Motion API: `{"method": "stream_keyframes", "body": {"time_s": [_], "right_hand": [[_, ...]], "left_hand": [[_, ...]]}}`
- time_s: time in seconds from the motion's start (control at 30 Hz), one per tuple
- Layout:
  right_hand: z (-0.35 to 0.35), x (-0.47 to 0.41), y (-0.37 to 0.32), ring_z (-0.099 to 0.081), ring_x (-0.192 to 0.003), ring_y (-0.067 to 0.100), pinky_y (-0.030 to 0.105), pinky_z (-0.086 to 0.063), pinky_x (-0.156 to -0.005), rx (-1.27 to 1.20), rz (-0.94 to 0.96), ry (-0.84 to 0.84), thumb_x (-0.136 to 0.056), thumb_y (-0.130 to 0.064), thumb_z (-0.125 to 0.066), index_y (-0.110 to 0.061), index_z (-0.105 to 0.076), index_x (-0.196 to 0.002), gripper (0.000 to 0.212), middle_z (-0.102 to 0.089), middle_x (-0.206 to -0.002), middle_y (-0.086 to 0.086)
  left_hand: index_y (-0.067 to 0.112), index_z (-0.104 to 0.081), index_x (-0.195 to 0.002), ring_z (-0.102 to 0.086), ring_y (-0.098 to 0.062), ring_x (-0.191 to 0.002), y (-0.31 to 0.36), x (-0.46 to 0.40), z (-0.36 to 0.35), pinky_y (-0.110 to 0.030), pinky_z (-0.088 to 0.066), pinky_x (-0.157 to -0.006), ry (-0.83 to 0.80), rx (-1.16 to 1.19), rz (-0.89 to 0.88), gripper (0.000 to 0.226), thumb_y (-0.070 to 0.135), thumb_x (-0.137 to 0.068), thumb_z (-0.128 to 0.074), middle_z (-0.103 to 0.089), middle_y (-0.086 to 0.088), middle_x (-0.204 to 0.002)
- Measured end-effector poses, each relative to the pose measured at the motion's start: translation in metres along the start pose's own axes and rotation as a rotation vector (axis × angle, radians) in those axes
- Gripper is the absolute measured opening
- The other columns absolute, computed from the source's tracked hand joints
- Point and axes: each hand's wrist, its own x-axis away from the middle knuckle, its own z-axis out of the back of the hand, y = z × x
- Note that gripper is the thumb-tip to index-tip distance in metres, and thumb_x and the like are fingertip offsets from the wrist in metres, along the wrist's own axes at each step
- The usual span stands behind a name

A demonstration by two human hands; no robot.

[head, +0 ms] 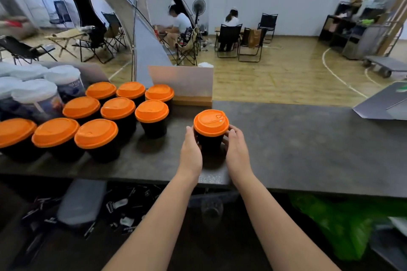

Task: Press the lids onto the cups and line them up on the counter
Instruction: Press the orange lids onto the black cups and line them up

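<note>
Far left of frame: wrapped cup stacks (35, 97) under white plastic, blurred. Beside them, left-center, nine lidded cups (119, 114) stand in three rows of three on the dark counter (297, 145), black bodies, orange lids on. Behind the rows, a grey upright panel (182, 81). Center: left hand (191, 149) curled round the left side of a lone black cup (209, 142), its orange lid (211, 122) seated on top. Right hand (235, 147) cups the other side, fingers wrapped to the body. This cup stands apart, right of the rows. Lower right, under the counter: green bag (343, 222).
</note>
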Motion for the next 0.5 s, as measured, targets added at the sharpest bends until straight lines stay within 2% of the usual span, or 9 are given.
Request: {"method": "stream_keyframes", "body": {"time_s": [0.07,0.17,0.27,0.37,0.5], "right_hand": [[0.001,0.0,0.001,-0.057,-0.115,0.011,0.043,-0.045,-0.104,0.032,0.009,-0.016,-0.099,-0.041,-0.033,-0.041,-0.054,-0.11,0.023,-0.063,-0.119,-0.009],[0.008,-0.002,-0.002,-0.059,-0.112,0.013,0.046,-0.046,-0.103,0.038,-0.016,-0.032,-0.102,-0.038,-0.033,-0.032,-0.054,-0.117,0.027,-0.064,-0.117,-0.005],[0.017,-0.015,-0.013,-0.053,-0.12,0.018,0.042,-0.041,-0.106,0.04,-0.043,0.035,-0.104,-0.035,-0.034,-0.023,-0.044,-0.134,0.034,-0.057,-0.13,0.004],[0.013,-0.04,-0.024,-0.052,-0.122,0.019,0.035,-0.04,-0.105,0.028,0.01,0.03,-0.104,-0.029,-0.035,-0.02,-0.046,-0.136,0.035,-0.056,-0.133,0.006],[-0.002,-0.062,-0.032,-0.059,-0.103,0.014,0.017,-0.047,-0.085,0.053,0.048,-0.207,-0.105,-0.021,-0.032,-0.02,-0.061,-0.117,0.032,-0.063,-0.114,0.004]], "left_hand": [[0.021,-0.053,-0.139,-0.048,-0.008,-0.131,-0.004,-0.002,-0.001,-0.034,-0.032,-0.116,0.011,-0.02,-0.005,0.064,0.055,-0.102,-0.015,-0.057,0.003,-0.14],[0.023,-0.05,-0.143,-0.043,-0.013,-0.138,-0.008,-0.008,-0.004,-0.041,-0.028,-0.12,0.066,-0.014,0.004,0.072,0.063,-0.094,-0.017,-0.053,0.0,-0.145],[0.025,-0.038,-0.15,-0.034,-0.014,-0.144,-0.007,-0.014,-0.009,-0.042,-0.023,-0.122,0.305,-0.011,-0.021,0.063,0.056,-0.101,-0.014,-0.04,0.001,-0.155],[0.025,-0.036,-0.15,-0.033,-0.013,-0.143,0.003,-0.015,-0.023,-0.038,-0.023,-0.121,0.454,-0.029,-0.156,0.052,0.043,-0.106,-0.016,-0.038,0.003,-0.155],[0.025,-0.048,-0.14,-0.044,-0.011,-0.131,0.008,-0.017,-0.043,-0.025,-0.034,-0.103,0.439,-0.106,-0.276,0.042,0.032,-0.108,-0.021,-0.051,0.003,-0.14]]}}
